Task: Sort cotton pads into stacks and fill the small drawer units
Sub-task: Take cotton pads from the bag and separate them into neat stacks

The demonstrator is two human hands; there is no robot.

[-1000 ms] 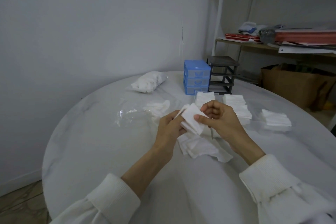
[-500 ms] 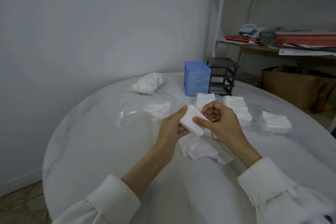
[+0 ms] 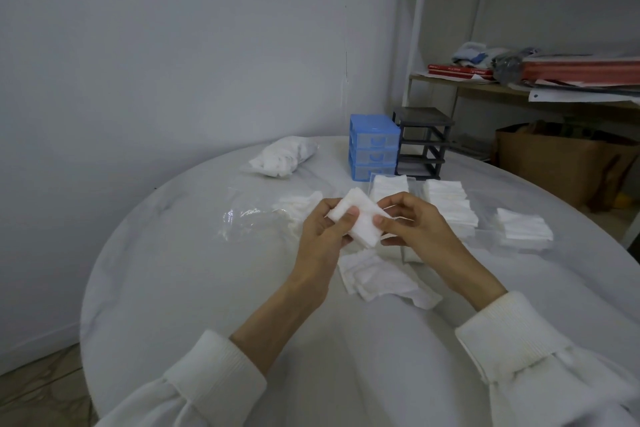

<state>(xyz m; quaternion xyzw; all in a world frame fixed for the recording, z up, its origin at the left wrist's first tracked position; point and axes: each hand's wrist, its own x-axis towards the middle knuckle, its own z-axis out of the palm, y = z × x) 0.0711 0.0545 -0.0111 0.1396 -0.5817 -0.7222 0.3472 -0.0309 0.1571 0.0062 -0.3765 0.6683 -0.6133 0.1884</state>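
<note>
Above the round white table (image 3: 194, 288), my left hand (image 3: 320, 236) and my right hand (image 3: 419, 229) both pinch one small stack of white cotton pads (image 3: 360, 218). Loose pads (image 3: 377, 277) lie scattered beneath the hands. Neat pad stacks stand behind: one (image 3: 389, 185) in a clear tray, one (image 3: 450, 204) to its right, another (image 3: 523, 230) further right. At the table's far side a blue drawer unit (image 3: 374, 146) with three shut drawers stands beside a dark grey drawer frame (image 3: 422, 142).
A full bag of cotton pads (image 3: 282, 156) lies at the back left. An opened clear plastic bag (image 3: 249, 215) with some pads (image 3: 298, 210) lies left of my hands. A shelf with books and papers (image 3: 554, 76) and a brown cardboard box (image 3: 561, 163) stand beyond the table.
Both hands have lifted the held stack slightly and squared it between the fingers. The stack now sits flatter between the two thumbs.
</note>
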